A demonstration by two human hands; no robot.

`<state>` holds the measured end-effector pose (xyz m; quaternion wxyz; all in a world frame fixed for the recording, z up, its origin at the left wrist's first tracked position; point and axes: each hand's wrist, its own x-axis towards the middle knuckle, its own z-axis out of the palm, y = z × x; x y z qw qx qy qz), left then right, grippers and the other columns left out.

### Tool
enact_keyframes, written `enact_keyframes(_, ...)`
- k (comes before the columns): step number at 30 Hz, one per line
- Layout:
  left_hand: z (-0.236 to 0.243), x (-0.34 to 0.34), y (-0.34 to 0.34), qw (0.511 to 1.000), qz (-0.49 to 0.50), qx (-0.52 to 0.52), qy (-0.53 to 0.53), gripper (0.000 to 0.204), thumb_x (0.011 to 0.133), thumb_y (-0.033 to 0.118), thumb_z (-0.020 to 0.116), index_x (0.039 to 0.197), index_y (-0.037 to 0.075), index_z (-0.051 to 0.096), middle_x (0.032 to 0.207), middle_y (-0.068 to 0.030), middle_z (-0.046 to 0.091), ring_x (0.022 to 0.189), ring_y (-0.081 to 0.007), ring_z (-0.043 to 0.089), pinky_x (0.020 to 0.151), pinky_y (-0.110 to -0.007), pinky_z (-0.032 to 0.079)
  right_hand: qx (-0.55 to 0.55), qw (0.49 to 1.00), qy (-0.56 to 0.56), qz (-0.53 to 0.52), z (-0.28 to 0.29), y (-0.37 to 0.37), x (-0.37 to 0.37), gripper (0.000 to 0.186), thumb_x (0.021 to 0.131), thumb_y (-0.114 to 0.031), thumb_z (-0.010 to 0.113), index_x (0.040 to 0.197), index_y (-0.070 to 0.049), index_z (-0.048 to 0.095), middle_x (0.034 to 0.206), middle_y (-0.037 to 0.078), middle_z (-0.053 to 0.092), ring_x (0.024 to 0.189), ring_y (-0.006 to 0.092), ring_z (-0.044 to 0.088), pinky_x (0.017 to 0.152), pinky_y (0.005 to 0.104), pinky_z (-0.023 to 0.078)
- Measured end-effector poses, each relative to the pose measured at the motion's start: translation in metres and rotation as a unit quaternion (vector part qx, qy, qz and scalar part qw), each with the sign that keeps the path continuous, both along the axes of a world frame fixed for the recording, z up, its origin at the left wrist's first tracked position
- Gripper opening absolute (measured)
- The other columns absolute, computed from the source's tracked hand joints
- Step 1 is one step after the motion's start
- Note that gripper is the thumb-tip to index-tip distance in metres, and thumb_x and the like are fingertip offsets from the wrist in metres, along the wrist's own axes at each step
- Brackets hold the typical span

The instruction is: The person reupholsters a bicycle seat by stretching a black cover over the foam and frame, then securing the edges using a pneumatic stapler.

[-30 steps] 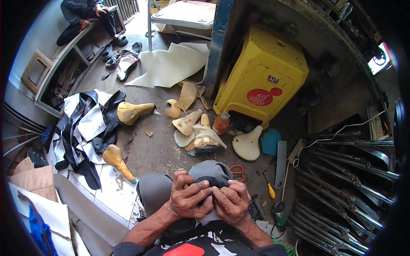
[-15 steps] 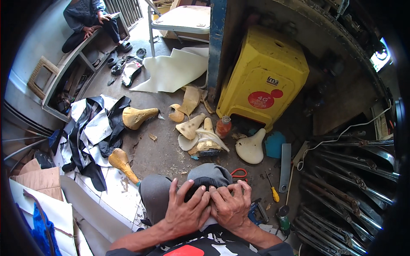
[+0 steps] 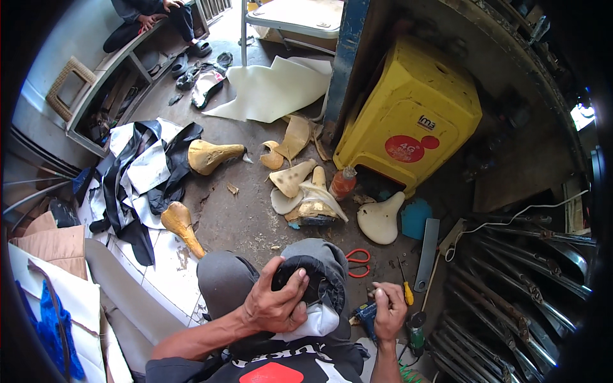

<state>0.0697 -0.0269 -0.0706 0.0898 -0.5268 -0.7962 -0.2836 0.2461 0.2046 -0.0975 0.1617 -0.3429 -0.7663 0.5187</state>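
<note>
floor (image 3: 239, 220), dark, scuffed and littered with crumbs, is met at the left by white tiles (image 3: 163, 271). across both, black and white sheet scraps (image 3: 147, 169) are heaped, and two tan saddle-shaped pieces (image 3: 181, 223) are laid close by. beyond the knees, a cluster of cream and tan saddle parts (image 3: 294, 179) is gathered, with an orange bottle (image 3: 343, 183) stood just beside it and a cream saddle-shaped piece (image 3: 380, 220) placed further right. a yellow plastic stool (image 3: 408, 108) is set beside a blue post (image 3: 351, 57); left of the post, a pale sheet (image 3: 274, 92) is spread below a folding chair (image 3: 297, 16). at the upper left, a person (image 3: 124, 35) is seated on a low shelf unit (image 3: 115, 62). along the right side, chrome metal frames (image 3: 511, 313) are stacked.

over the lap, a black hollow piece (image 3: 329, 277) with white material (image 3: 316, 322) at its near side is gripped by the left hand (image 3: 278, 297), thumb and fingers closed on its edge. the right hand (image 3: 388, 313) is held apart from it, beside a blue tool (image 3: 367, 316), with fingers bent narrowly; whether anything is pinched there cannot be told. nearby, a yellow-handled screwdriver (image 3: 408, 293) and a grey metal strip (image 3: 426, 255) are laid on the floor.
</note>
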Motion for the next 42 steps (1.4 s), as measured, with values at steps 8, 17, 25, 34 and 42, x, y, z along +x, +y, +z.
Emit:
enact_keyframes(8,0.01,-0.052,0.013,0.982,-0.185,-0.011,-0.038,0.036,0.082,0.017,0.061,0.097,-0.012,0.076,0.115,-0.0186,0.068,0.112,-0.0359,0.066,0.108,-0.058,0.051,0.18,0.888,-0.419,0.058,-0.227,-0.01,0.187,0.084,0.077,-0.02,0.077,0.145,0.007,0.038,0.129,0.038,0.058,0.116,0.0547,0.061,0.103,0.0588,0.05)
enact_keyframes(17,0.029,-0.071,0.021,0.958,-0.282,-0.038,-0.037,0.025,0.078,0.018,0.069,0.081,-0.006,0.069,0.104,-0.0125,0.063,0.112,-0.0398,0.053,0.081,-0.046,0.051,0.011,0.943,-0.334,-0.001,-0.105,0.058,0.095,0.05,0.078,-0.029,0.079,0.11,0.009,0.071,0.092,0.023,0.077,0.084,0.0413,0.077,0.078,0.0513,0.059)
enact_keyframes(25,0.022,-0.069,0.029,0.954,-0.293,-0.057,-0.003,0.027,0.076,0.023,0.07,0.068,-0.004,0.071,0.114,-0.0125,0.066,0.116,-0.0408,0.053,0.082,-0.047,0.053,0.272,0.86,-0.031,0.43,0.122,0.047,-0.038,0.065,0.069,-0.024,0.09,0.126,0.0,0.072,0.083,0.01,0.073,0.071,0.0257,0.072,0.061,0.0366,0.058)
enact_keyframes(34,0.03,-0.063,0.028,0.945,-0.322,-0.038,0.047,0.028,0.077,0.026,0.07,0.069,-0.001,0.074,0.105,-0.0114,0.068,0.113,-0.0397,0.053,0.08,-0.044,0.047,0.394,0.714,-0.116,0.567,0.141,0.046,-0.062,0.087,0.065,-0.026,0.09,0.144,-0.004,0.06,0.084,0.002,0.066,0.08,0.0201,0.068,0.058,0.0342,0.057)
enact_keyframes(42,0.022,-0.072,0.035,0.94,-0.339,0.023,0.024,0.032,0.077,0.024,0.069,0.074,-0.008,0.071,0.093,-0.0155,0.066,0.108,-0.039,0.055,0.077,-0.043,0.049,0.362,0.669,-0.267,0.592,0.17,0.014,-0.096,0.043,0.09,-0.016,0.067,0.13,-0.002,0.059,0.082,0.015,0.071,0.077,0.0335,0.075,0.06,0.0471,0.06)
